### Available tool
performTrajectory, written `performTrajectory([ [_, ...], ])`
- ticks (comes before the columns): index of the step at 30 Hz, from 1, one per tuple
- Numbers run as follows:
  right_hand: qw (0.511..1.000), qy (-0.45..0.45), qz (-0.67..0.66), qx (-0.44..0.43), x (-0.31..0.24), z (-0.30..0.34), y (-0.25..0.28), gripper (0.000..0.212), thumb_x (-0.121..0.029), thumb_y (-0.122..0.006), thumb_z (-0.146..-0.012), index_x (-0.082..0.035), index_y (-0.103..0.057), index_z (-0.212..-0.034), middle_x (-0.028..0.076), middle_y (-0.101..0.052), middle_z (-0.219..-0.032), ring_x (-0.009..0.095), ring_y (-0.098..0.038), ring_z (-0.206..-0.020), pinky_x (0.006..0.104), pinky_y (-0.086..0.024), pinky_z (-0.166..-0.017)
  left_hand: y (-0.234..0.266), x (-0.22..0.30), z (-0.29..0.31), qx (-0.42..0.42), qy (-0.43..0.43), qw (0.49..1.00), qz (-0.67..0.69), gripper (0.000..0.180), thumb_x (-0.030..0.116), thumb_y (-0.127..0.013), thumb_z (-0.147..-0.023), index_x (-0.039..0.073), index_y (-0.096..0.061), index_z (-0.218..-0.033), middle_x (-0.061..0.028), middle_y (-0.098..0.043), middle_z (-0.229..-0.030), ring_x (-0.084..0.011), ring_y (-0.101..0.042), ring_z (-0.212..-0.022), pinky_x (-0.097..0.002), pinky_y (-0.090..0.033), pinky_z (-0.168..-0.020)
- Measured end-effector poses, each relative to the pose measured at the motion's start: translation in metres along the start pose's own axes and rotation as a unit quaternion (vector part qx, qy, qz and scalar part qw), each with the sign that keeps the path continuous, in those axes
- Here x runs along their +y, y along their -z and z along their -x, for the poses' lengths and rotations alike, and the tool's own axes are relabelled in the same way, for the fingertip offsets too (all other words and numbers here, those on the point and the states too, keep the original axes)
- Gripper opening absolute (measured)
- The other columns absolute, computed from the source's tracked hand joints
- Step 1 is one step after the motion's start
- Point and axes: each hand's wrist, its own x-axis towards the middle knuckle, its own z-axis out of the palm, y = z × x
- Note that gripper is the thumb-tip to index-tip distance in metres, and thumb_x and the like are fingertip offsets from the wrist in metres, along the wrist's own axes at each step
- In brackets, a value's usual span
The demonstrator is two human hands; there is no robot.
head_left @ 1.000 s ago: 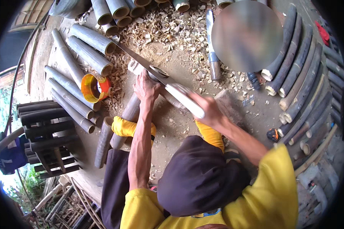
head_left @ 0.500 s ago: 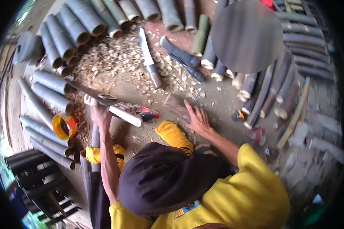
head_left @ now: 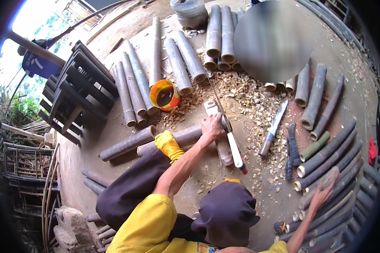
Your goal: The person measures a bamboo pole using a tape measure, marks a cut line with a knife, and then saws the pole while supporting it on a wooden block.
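Note:
My left hand [head_left: 213, 127] is wrapped over the end of a grey-brown bamboo tube [head_left: 185, 136], which lies at my left knee across a pale wooden block [head_left: 223, 152]. Right beside that hand is a saw [head_left: 235, 151], its white handle toward me and its long thin blade pointing away. Out to the right, my right hand [head_left: 322, 194] grips a short brown bamboo piece [head_left: 327, 179] above a row of cut bamboo tubes [head_left: 342, 185]; some of its fingers are hidden. Yellow cloth [head_left: 169, 145] covers my left knee.
A large knife [head_left: 274, 128] lies among wood chips [head_left: 251, 99], near dark sheaths [head_left: 293, 145]. An orange cup [head_left: 164, 95] of dark liquid stands by bamboo tubes [head_left: 133, 84] at the left. Stacked dark bamboo frames [head_left: 82, 88] stand farther left. An orange-black tape measure [head_left: 279, 227] lies at lower right.
The view has swung round, shifting everything across the picture. My right hand has moved from beside the saw out to the right-hand row with the brown piece. My left hand stays at the tube's end.

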Motion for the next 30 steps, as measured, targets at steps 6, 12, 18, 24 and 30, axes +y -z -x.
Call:
performTrajectory([
  [6, 0.793, 0.13, -0.399, -0.441, -0.223, 0.056, 0.04, 0.057, -0.004, -0.069, -0.071, -0.005, -0.047, -0.125, 0.018, -0.053, -0.124, 0.024, -0.057, -0.093, 0.0347, -0.05, -0.078, -0.013, -0.008, 0.004, -0.005, 0.016, 1.0, -0.008, 0.053, 0.027, -0.072, -0.057, 0.009, -0.054, -0.104, -0.0084, -0.062, -0.1, -0.0268, -0.057, -0.103, -0.0467, -0.044, -0.082],
  [12, 0.792, 0.264, -0.355, -0.42, -0.292, 0.106, 0.013, 0.069, -0.001, -0.067, -0.071, -0.005, -0.043, -0.136, 0.021, -0.052, -0.11, 0.036, -0.055, -0.091, 0.0427, -0.046, -0.085, -0.016, 0.0, -0.005, 0.023, 0.006, 1.0, 0.009, 0.059, 0.031, -0.077, -0.052, 0.012, -0.053, -0.102, -0.0068, -0.063, -0.1, -0.0258, -0.058, -0.1, -0.0455, -0.043, -0.081],
  [18, 0.784, 0.312, -0.477, -0.245, -0.321, 0.117, -0.029, 0.057, 0.001, -0.065, -0.073, 0.002, -0.049, -0.127, 0.021, -0.055, -0.099, 0.036, -0.056, -0.089, 0.043, -0.047, -0.079, -0.021, -0.013, 0.002, 0.038, 0.014, 0.999, 0.008, 0.059, 0.028, -0.077, -0.054, 0.011, -0.051, -0.103, -0.0073, -0.063, -0.1, -0.025, -0.058, -0.101, -0.047, -0.042, -0.084],
  [24, 0.77, 0.261, -0.542, -0.213, -0.343, 0.109, -0.035, 0.048, -0.001, -0.062, -0.077, 0.003, -0.05, -0.124, 0.022, -0.063, -0.102, 0.034, -0.066, -0.078, 0.0388, -0.051, -0.065, -0.022, -0.003, -0.009, 0.012, -0.005, 1.0, 0.011, 0.061, 0.031, -0.078, -0.057, 0.011, -0.051, -0.108, -0.0066, -0.062, -0.103, -0.0257, -0.056, -0.105, -0.0479, -0.043, -0.084],
  [30, 0.851, 0.27, -0.38, -0.243, -0.209, 0.176, 0.055, 0.036, -0.007, -0.061, -0.08, 0.008, -0.058, -0.113, 0.022, -0.066, -0.093, 0.031, -0.068, -0.075, 0.038, -0.054, -0.064, -0.026, -0.023, 0.003, 0.019, 0.021, 0.999, 0.028, 0.056, 0.025, -0.075, -0.061, 0.014, -0.052, -0.111, -0.0054, -0.063, -0.105, -0.0241, -0.057, -0.105, -0.047, -0.042, -0.085],
])
